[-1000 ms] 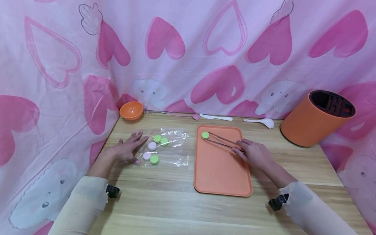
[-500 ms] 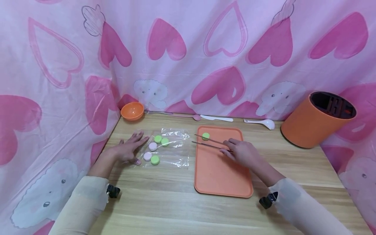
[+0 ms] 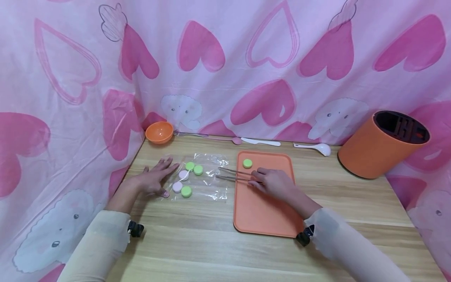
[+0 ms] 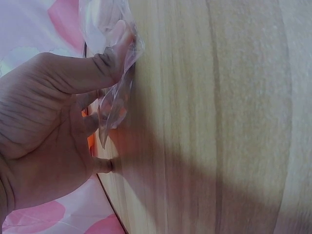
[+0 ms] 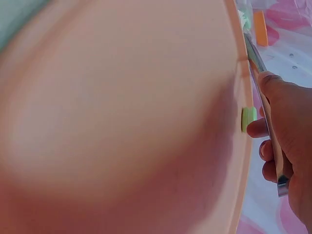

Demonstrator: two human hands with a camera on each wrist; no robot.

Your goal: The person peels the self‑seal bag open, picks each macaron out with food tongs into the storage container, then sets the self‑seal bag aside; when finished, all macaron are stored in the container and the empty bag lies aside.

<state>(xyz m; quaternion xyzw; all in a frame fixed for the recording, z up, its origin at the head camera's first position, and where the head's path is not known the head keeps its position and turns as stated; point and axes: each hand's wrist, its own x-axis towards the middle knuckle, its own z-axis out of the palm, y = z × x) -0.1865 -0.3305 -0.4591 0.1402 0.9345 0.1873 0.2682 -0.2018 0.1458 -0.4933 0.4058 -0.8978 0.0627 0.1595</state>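
A clear plastic bag (image 3: 211, 161) lies flat on the wooden table, with several green and pale pink macaron-like rounds (image 3: 186, 191) showing in it. My left hand (image 3: 153, 181) rests on the bag's left end, fingers spread; the left wrist view shows crinkled film around the thumb (image 4: 109, 66). My right hand (image 3: 276, 183) holds metal tongs (image 3: 232, 178) over the orange tray (image 3: 264, 215). Their tips point left, parted and with nothing between them, right at the bag's right end. One green round (image 3: 248, 163) sits alone near the tray's back left corner.
Along the back lie an orange bowl (image 3: 159, 132), a fork (image 3: 192, 134), a pink spoon (image 3: 236, 140), a white knife (image 3: 260, 142) and a white ladle (image 3: 322, 149). An orange knife block (image 3: 373, 149) stands at right. A heart-patterned curtain (image 3: 211, 90) hangs behind.
The tongs have let go of the green round on the tray, and my right hand has carried them left toward the bag. My left hand stays in place.
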